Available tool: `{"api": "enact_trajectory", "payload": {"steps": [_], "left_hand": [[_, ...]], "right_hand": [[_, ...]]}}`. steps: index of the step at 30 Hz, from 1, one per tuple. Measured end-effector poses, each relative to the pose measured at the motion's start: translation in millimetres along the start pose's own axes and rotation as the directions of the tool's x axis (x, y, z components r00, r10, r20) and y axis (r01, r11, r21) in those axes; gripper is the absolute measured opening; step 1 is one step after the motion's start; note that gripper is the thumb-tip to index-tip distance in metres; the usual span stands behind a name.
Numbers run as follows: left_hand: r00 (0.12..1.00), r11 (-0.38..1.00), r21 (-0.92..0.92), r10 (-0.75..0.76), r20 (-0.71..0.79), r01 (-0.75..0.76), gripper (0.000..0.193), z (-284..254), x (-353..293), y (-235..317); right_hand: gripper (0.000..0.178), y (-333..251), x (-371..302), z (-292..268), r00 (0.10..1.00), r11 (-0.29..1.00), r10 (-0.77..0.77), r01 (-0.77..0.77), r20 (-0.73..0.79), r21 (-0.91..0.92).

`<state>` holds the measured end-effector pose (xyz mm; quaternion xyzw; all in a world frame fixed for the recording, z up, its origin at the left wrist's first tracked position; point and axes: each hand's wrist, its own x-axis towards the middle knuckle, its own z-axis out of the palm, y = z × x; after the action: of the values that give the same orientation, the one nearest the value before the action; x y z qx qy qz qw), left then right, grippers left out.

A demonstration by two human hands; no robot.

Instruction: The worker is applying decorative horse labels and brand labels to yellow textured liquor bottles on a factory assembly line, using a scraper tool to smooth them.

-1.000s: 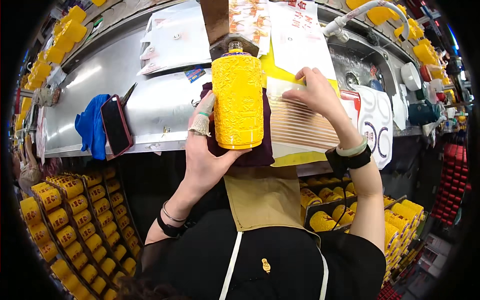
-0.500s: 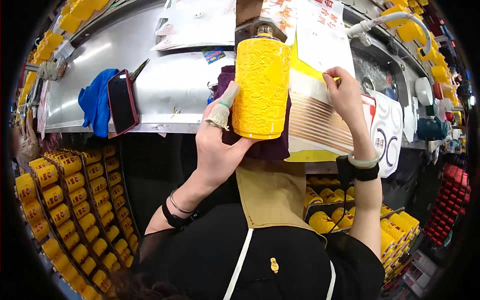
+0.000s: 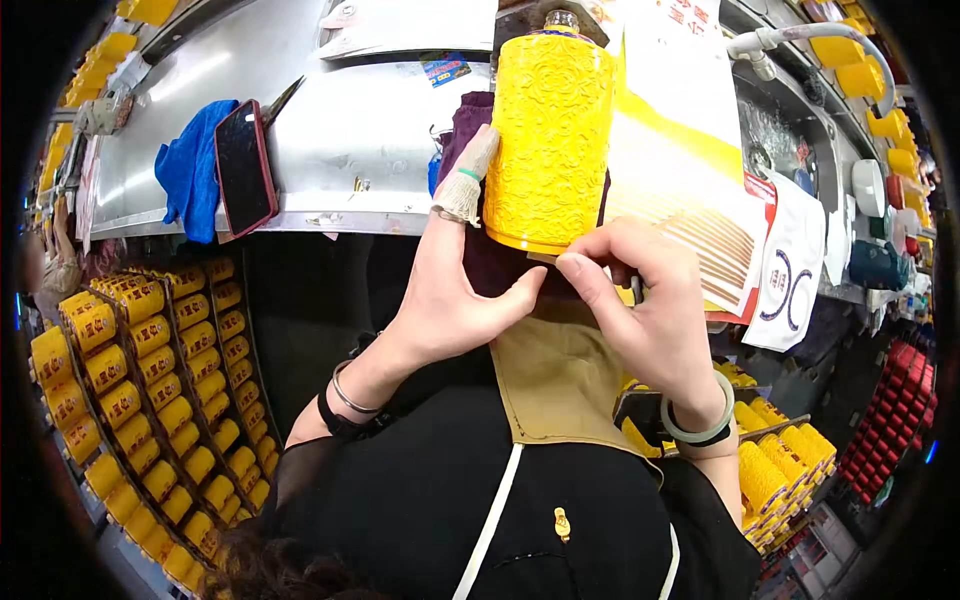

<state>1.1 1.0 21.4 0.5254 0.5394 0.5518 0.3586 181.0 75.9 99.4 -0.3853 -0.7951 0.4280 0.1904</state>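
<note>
A yellow embossed bottle [image 3: 552, 140] with a bare glass neck lies on a dark purple cloth [image 3: 470, 125], its base toward me. My left hand [image 3: 450, 290] is along its left side. A cloth finger cover [image 3: 470, 175] presses against the bottle, and the thumb points toward the base; the other fingers are hidden beneath. At the bottle's base edge my right hand [image 3: 645, 290] pinches a thin pale strip [image 3: 540, 259], mostly hidden by the fingertips. Right of the bottle lies a sheet of gold-brown strips [image 3: 690, 225] on a yellow backing.
On the metal bench [image 3: 340, 140], left, are a phone [image 3: 245, 170] and a blue cloth [image 3: 190, 175]. A sink [image 3: 780, 140] with a white faucet [image 3: 760, 45] is at right. Racks of yellow bottles [image 3: 150, 365] stand below left, more yellow bottles [image 3: 785, 465] below right.
My right hand has come from the strip sheet down and left to the bottle's base. The bottle sits slightly higher and further right in view. My left thumb has shifted off the base.
</note>
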Motion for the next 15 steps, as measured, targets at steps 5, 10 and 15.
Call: {"api": "enact_trajectory", "payload": {"steps": [5,10,15], "left_hand": [[0.997,0.966,-0.246,-0.070,0.039,0.078,0.086,-7.8,-8.7,-2.8],[0.999,0.971,-0.234,-0.053,-0.006,0.050,0.079,0.8,-7.6,-7.1],[0.998,0.963,-0.262,-0.066,-0.017,0.059,0.078,1.1,-11.1,-10.8]], "right_hand": [[0.014,-1.1,4.5,10.2,0.999,0.999,-0.020,0.017,-0.051,-0.047],[0.015,-1.7,5.8,13.3,0.996,0.994,-0.044,0.036,-0.082,-0.100],[0.019,-5.2,2.0,1.1,0.994,0.986,0.079,-0.090,-0.077,-0.143]]}}
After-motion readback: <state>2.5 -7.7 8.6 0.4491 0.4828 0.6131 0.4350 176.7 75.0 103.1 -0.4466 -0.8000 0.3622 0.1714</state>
